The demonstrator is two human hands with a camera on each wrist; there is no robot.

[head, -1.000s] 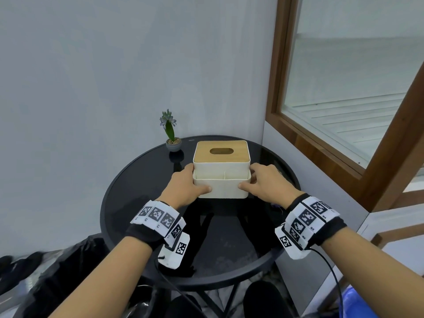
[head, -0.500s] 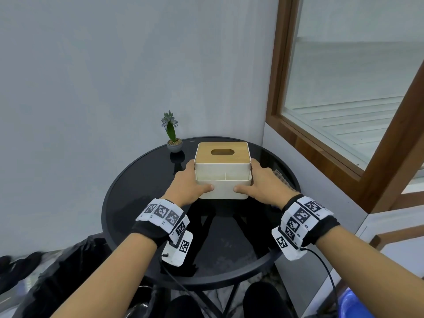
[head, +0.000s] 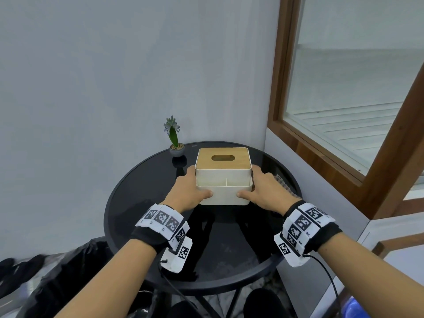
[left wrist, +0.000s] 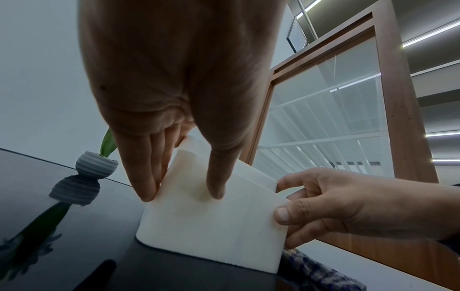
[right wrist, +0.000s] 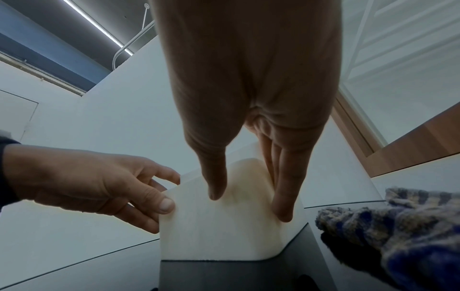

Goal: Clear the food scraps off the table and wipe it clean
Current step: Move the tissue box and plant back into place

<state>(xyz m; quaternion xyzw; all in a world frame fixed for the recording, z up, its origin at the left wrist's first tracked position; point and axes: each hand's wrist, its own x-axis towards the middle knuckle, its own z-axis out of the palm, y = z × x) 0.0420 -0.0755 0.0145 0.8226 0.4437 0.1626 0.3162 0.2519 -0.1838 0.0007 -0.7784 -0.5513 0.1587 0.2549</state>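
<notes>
A cream tissue box (head: 223, 180) with a wooden lid stands on the round black glass table (head: 142, 203). My left hand (head: 195, 184) grips its left front corner, thumb on the front face and fingers along the side. My right hand (head: 254, 184) grips the right front corner the same way. In the left wrist view the thumb and fingers (left wrist: 147, 189) press the box (left wrist: 214, 226). The right wrist view shows the box (right wrist: 224, 226) and a blue-and-beige checked cloth (right wrist: 398, 226) lying just right of it. No food scraps show on the table.
A small potted plant (head: 176, 150) stands at the table's back, left of the box. The cloth (head: 283, 182) lies half hidden behind my right hand. A black bag (head: 64, 271) sits low on the left. A wall and a wood-framed window (head: 321, 157) close off the right.
Both hands have slid farther back along the box's sides, fingers now reaching toward its rear. The box stays at the same spot beside the plant.
</notes>
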